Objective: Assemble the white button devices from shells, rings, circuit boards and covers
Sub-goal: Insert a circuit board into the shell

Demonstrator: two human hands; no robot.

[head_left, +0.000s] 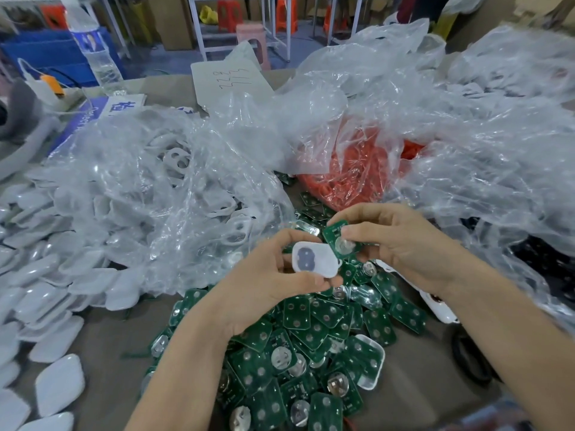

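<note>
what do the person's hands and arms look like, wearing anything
Both the left hand and the right hand are bare: no gloves, rings or watch show. The left forearm and right forearm are bare too, no sleeve in view. Blurred patterned cloth at the bottom right may be clothing.

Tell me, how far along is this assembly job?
Early, by the look of it. No finished device shows plainly. In hand: the left hand grips a white shell, the right hand pinches a circuit board beside it, not yet seated. Left: a big pile of boards and a bag of orange rings.
</note>
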